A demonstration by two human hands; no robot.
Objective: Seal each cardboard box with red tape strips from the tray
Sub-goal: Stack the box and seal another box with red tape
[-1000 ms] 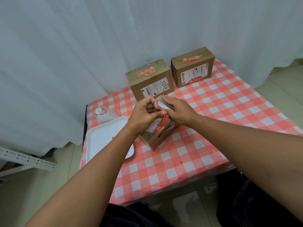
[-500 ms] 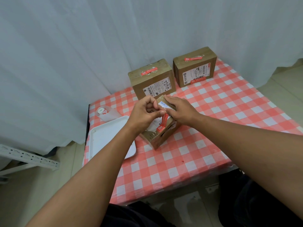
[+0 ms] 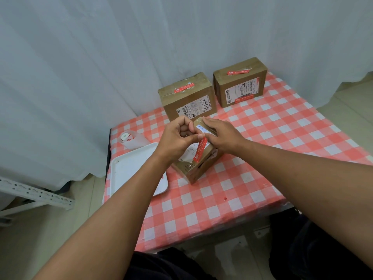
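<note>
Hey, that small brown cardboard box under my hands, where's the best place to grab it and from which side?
Probably by its two long side walls, coming down from above. The small brown cardboard box sits skewed on the red-and-white checked tablecloth, a corner towards you. The left hand pinches the red tape strip over the top and the right hand rests there, so the top is taken; the side walls are bare.

White curtain [image 3: 101,57], checked tablecloth [image 3: 262,154], pale tiled floor [image 3: 40,239], metal rack [image 3: 36,195]

Brown cardboard boxes [image 3: 198,158], red tape strips with white print [image 3: 200,148]. White rectangular plastic tray [image 3: 129,168]. Red-and-white checked cloth [image 3: 262,158] on surface. Plain white curtain [image 3: 101,57] behind. Beige floor [image 3: 50,229].
</note>
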